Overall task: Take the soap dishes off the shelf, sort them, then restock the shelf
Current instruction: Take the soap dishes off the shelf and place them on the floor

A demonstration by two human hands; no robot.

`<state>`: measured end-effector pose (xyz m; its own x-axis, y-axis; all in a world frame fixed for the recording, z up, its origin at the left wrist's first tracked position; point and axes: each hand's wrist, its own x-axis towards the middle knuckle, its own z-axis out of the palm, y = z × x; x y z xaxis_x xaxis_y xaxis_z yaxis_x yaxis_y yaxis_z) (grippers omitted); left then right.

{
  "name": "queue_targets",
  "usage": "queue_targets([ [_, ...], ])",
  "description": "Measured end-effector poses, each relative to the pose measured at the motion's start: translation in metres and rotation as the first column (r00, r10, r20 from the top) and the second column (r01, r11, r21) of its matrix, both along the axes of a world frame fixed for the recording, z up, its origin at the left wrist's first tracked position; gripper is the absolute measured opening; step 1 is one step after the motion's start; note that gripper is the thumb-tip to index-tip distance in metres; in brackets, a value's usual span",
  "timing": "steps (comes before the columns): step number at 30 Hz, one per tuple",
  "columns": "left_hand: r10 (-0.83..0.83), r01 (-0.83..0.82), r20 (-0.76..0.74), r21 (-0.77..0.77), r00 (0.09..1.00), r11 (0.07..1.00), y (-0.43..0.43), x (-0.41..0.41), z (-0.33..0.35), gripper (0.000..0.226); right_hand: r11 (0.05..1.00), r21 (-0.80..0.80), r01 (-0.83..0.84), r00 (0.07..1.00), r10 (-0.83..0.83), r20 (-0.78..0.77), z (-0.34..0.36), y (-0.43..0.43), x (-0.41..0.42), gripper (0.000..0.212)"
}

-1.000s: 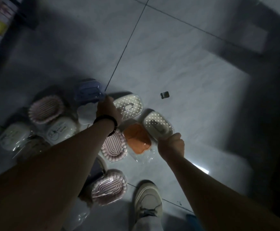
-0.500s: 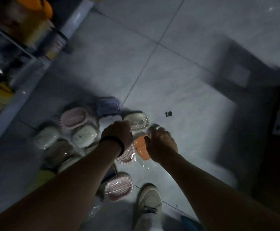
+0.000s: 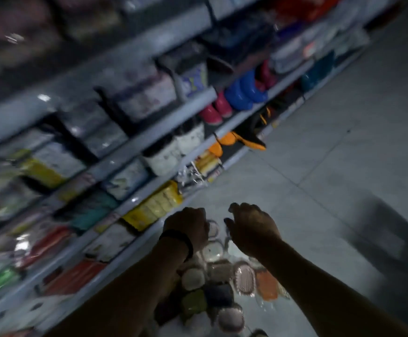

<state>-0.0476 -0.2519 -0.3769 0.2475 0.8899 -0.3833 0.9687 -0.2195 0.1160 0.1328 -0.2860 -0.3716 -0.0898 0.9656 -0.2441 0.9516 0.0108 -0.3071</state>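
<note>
Below, soap dishes (image 3: pixel 244 278) heaped, shelf (image 3: pixel 198 99) stocked

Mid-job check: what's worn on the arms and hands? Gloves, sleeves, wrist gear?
No gloves or sleeves show. A black wristband sits just behind the left hand; the right hand wears nothing visible. The light is too dim to tell about rings.
</note>
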Motion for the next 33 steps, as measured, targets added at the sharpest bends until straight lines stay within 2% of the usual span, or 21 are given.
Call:
queue_targets([
  [6,0.278,-0.282,0.049,0.097,0.959,0.955,-0.047,-0.115,0.169,0.036,0.956,0.159,-0.246,0.968,0.25,-0.005,0.18,0.03,-0.098,0.041],
  [8,0.404,-0.415,0.11,0.107,0.908,0.903,-0.072,-0.153,0.209,0.034,0.93,0.196,-0.31,0.943,0.327,-0.058,0.225,0.029,-0.137,0.035],
  [13,0.587,-0.65,0.311,0.156,0.747,0.744,-0.121,-0.249,0.274,0.032,0.9,0.245,-0.361,0.873,0.418,-0.251,0.297,0.015,-0.245,0.017],
  [17,0.648,-0.761,0.432,0.162,0.627,0.629,-0.159,-0.338,0.299,0.027,0.886,0.218,-0.41,0.816,0.463,-0.346,0.313,-0.007,-0.349,0.007],
  [20,0.661,-0.825,0.522,0.169,0.539,0.539,-0.182,-0.404,0.303,0.019,0.902,0.15,-0.405,0.773,0.425,-0.471,0.311,-0.025,-0.426,0.013],
  [24,0.683,-0.923,0.634,0.145,0.362,0.355,-0.212,-0.494,0.293,0.012,0.893,0.088,-0.442,0.756,0.423,-0.499,0.307,-0.051,-0.522,0.017],
  [28,0.686,-0.988,0.712,0.069,0.147,0.14,-0.234,-0.574,0.284,0.03,0.882,0.011,-0.471,0.696,0.379,-0.61,0.308,-0.071,-0.604,0.024],
  [33,0.554,-0.995,0.828,-0.104,-0.089,-0.004,-0.242,-0.652,0.29,0.066,0.917,-0.16,-0.365,0.666,0.137,-0.733,0.309,-0.07,-0.686,0.034],
])
